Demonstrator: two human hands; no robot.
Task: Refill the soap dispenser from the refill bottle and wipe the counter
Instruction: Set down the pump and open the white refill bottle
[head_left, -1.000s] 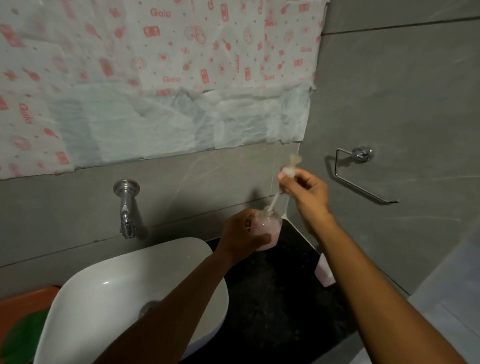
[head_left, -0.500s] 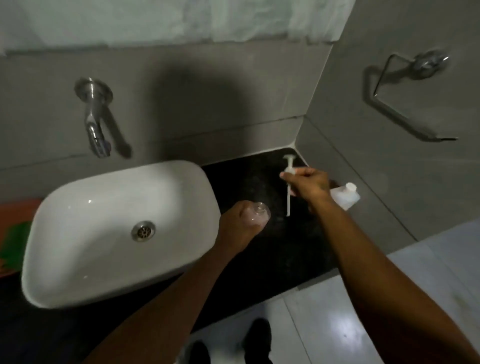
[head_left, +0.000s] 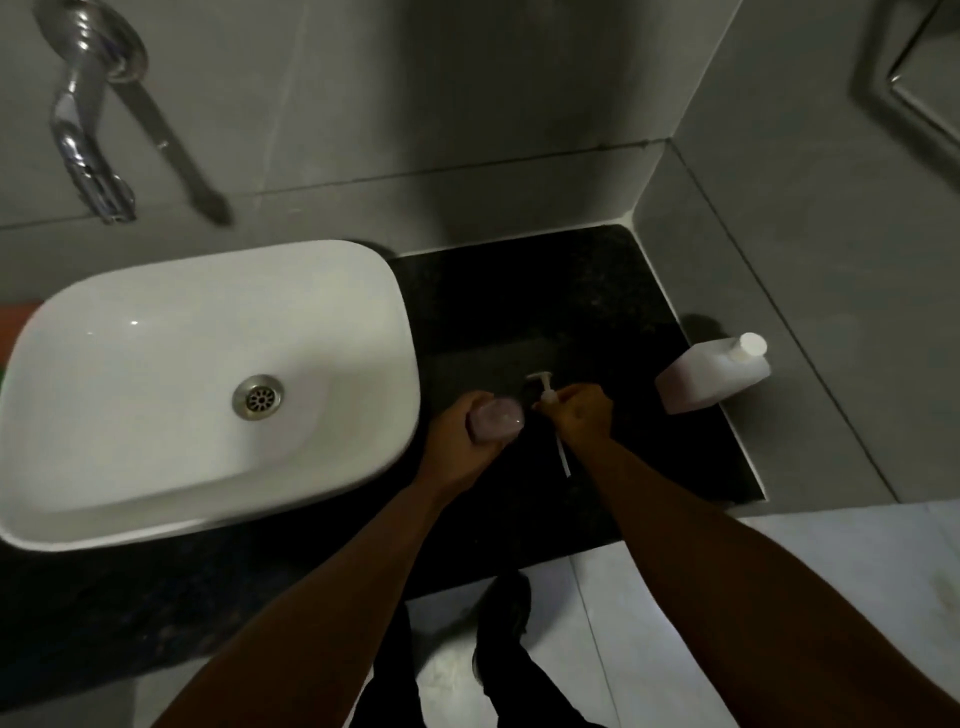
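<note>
My left hand (head_left: 462, 434) grips the clear soap dispenser bottle (head_left: 500, 418), whose mouth is uncovered and which holds a little pinkish soap. Just right of it, my right hand (head_left: 582, 415) holds the white pump head (head_left: 545, 387) with its thin dip tube (head_left: 562, 457) hanging down, out of the bottle. Both are above the black counter (head_left: 519, 291), between the basin and the wall. The white refill bottle (head_left: 711, 382) with its white cap stands capped at the counter's right edge, against the grey wall, apart from both hands.
A white basin (head_left: 208, 384) with a steel drain fills the left of the counter. A chrome tap (head_left: 88, 119) sticks out of the wall above it. A towel ring (head_left: 914, 98) hangs on the right wall. My legs and the pale floor tiles (head_left: 675, 623) are below.
The view has tilted down from the wall to the counter. My right hand has pulled the pump out of the dispenser and lowered it beside the bottle; both hands have come down and nearer.
</note>
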